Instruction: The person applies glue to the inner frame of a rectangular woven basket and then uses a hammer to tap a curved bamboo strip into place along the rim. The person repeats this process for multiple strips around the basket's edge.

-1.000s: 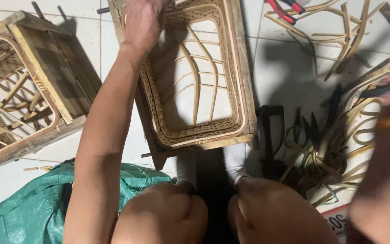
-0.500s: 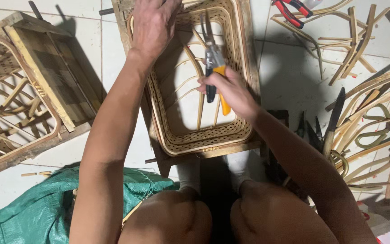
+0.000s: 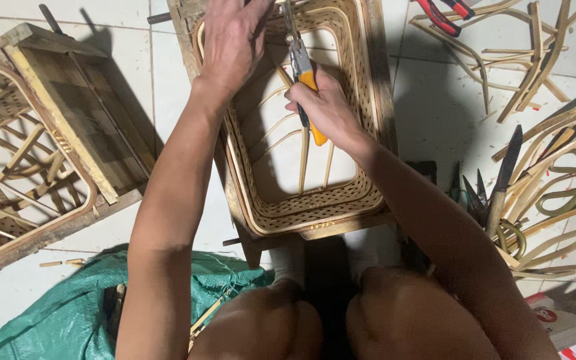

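The woven rattan tray (image 3: 301, 200) sits in the upper middle of the frame on the tiled floor (image 3: 428, 113), its rim hemmed in on both sides. The right hand (image 3: 325, 107) has its grip closed around yellow-handled pliers (image 3: 303, 73) above the tray's open centre; the left hand (image 3: 231, 37) presses the far rim, fingers spread. A wooden frame (image 3: 48, 153) crowds the left, rattan offcuts (image 3: 555, 167) and red pliers (image 3: 445, 12) the right (little bare floor). A green sack (image 3: 55, 313) lies lower left.

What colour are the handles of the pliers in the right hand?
Orange-yellow handles on the metal pliers, clearest in the head view.
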